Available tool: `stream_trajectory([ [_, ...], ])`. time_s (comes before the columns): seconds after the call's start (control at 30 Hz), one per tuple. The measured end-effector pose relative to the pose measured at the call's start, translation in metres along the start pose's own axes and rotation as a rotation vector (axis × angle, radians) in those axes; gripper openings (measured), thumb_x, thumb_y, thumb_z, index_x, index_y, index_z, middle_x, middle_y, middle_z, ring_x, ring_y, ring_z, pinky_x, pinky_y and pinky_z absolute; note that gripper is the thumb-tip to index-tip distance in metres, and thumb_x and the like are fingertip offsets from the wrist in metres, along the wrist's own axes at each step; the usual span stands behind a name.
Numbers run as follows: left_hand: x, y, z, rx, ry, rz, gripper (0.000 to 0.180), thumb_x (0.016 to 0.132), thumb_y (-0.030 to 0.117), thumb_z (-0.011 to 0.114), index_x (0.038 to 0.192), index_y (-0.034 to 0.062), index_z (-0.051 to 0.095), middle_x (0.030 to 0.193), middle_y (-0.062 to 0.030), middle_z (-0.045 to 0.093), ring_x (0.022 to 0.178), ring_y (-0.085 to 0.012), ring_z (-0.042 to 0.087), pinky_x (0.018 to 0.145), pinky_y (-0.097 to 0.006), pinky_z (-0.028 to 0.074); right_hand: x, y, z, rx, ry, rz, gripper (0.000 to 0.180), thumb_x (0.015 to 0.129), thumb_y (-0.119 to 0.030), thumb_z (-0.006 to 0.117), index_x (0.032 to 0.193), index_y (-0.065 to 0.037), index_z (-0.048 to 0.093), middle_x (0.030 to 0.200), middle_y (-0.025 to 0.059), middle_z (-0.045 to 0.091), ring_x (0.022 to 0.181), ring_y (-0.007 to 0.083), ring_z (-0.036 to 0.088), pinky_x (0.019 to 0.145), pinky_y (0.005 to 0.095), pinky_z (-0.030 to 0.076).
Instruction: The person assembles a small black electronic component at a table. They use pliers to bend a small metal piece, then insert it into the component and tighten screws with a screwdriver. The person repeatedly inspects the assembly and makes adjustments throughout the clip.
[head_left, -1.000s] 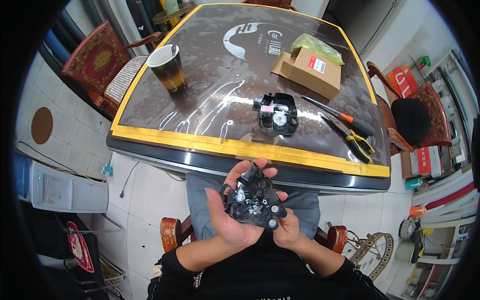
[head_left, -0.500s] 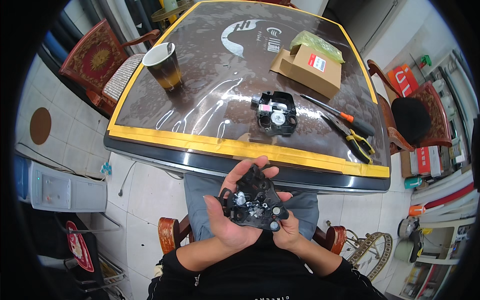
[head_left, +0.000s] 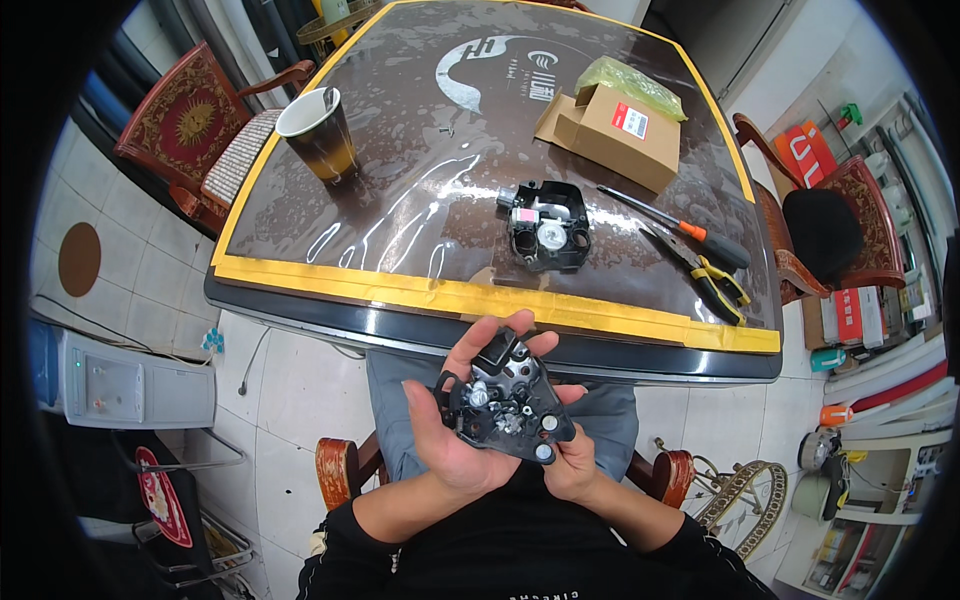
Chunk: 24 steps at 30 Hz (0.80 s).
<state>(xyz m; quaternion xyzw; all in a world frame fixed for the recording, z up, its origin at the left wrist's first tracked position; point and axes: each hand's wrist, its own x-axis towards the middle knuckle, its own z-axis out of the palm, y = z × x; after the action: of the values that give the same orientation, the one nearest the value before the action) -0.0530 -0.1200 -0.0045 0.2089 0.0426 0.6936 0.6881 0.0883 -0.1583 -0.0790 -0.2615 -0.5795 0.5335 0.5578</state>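
A black plastic mechanism housing [head_left: 512, 395] with silvery metal parts and two round studs lies over my lap, just off the table's near edge. My left hand [head_left: 452, 440] cradles it from below, fingers curled up round its far side and thumb along its left. At its lower right corner my right hand [head_left: 573, 462] pinches it between thumb and fingers; some of those fingers are hidden under the part. On the table beyond sits a second black housing [head_left: 549, 228] with a white round gear and a motor at its left.
Right of the second housing lie a screwdriver [head_left: 690, 232] with orange-black handle and yellow-black pliers [head_left: 708, 284]. Behind stand an open cardboard box [head_left: 630, 140] and bubble wrap [head_left: 630, 82]. A paper cup [head_left: 322, 140] stands at left; a small screw [head_left: 446, 129] lies mid-table. Yellow tape lines the table [head_left: 400, 225].
The housing in my hands has tilted slightly, so its inside shows more clearly. Both hands keep their hold. The view has shifted a little.
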Motion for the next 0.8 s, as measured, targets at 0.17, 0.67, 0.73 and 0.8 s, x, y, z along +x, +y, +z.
stream_trajectory([
  [0.17,0.002,0.003,-0.004,0.055,-0.080,0.008,0.094,0.099,0.080,0.038,0.162,0.0107,0.034,0.164,-0.0239,0.034,0.151,-0.0424,0.038,0.107,-0.070,0.050,0.000,-0.002,-0.001,-0.014,-0.001,0.008,0.027,0.110,-0.018,0.058,0.115,0.008,0.066,0.115,0.0154,0.072,0.094,0.0225,0.068,0.084,0.0326,0.054],
  [0.67,0.006,0.031,-0.030,0.450,-0.611,0.224,0.088,0.094,0.079,0.048,0.164,0.0261,0.038,0.156,-0.0310,0.044,0.143,-0.0532,0.045,0.112,-0.062,0.046,0.041,-0.068,0.008,-0.377,-0.001,-0.122,0.029,0.092,-0.007,0.080,0.116,0.006,0.070,0.090,0.0130,0.066,0.068,0.0226,0.063,0.060,0.0291,0.051],
  [0.73,0.007,0.038,-0.033,0.553,-0.613,0.266,0.094,0.092,0.082,0.047,0.166,0.0255,0.032,0.157,-0.0304,0.043,0.146,-0.0509,0.043,0.113,-0.060,0.046,0.048,-0.070,0.008,-0.450,0.005,-0.244,0.030,0.096,-0.010,0.078,0.119,0.008,0.070,0.096,0.0152,0.070,0.071,0.0196,0.065,0.065,0.0275,0.052],
  [0.8,0.008,0.039,-0.036,0.547,-0.550,0.176,0.100,0.090,0.084,0.047,0.168,0.0246,0.027,0.158,-0.0299,0.042,0.148,-0.0487,0.042,0.113,-0.059,0.045,0.052,-0.070,0.006,-0.512,0.016,-0.308,0.032,0.094,-0.010,0.079,0.120,0.007,0.071,0.098,0.0159,0.071,0.075,0.0206,0.067,0.066,0.0283,0.055],
])
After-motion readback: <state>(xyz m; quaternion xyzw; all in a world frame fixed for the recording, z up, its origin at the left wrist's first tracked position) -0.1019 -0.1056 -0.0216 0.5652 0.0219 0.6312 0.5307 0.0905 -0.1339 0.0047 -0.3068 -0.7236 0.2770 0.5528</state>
